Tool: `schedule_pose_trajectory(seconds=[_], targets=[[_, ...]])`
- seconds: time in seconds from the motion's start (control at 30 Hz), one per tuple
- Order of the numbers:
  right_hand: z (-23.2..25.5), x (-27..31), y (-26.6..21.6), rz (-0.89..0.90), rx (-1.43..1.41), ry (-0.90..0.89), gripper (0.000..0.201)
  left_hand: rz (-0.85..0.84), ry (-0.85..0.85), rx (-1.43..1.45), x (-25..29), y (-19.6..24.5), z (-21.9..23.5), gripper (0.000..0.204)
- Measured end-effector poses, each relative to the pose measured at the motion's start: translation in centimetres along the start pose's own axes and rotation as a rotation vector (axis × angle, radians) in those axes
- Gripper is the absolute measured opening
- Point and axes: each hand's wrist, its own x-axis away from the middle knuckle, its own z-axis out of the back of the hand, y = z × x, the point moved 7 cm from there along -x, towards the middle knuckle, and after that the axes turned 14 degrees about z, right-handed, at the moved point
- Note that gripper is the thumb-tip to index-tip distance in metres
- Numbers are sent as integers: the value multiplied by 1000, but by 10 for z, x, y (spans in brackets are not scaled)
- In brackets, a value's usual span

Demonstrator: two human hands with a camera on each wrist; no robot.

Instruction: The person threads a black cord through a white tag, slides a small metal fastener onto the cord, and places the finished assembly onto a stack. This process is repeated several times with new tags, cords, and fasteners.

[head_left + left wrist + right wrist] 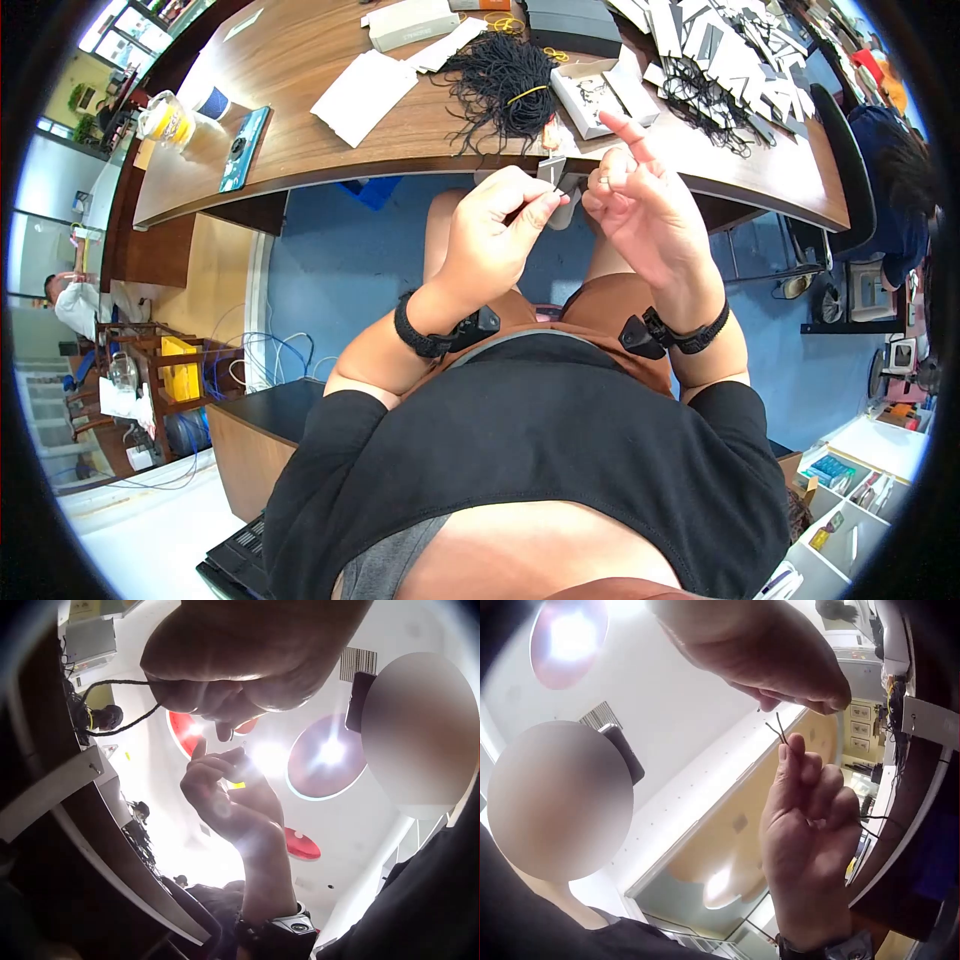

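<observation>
My left hand (490,235) pinches a thin black cord between thumb and index finger. Two short cord ends (778,729) stick up past the fingertips in the right wrist view. On the other side of the hand, a cord loop (120,733) hangs out in the left wrist view. Facing it, my right hand (655,215) is raised, index finger extended and the other fingers loosely bent, with nothing seen in its grasp. The fingers of both hands are a short gap apart, above my lap and in front of the table edge.
On the wooden table (310,110) lie a bundle of black cords (505,85), a white sheet (365,97), an open white box (585,100) and a pile of white tags (715,50). A phone (245,150) and a cup (212,103) stand left. A white fixture (553,172) juts from the table edge.
</observation>
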Motion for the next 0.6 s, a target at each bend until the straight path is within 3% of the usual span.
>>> schedule_pose_trajectory(seconds=[0.6], targets=[[2,4,16,-139,-36,-15,54,-37,3,-13,4,8,0,8]])
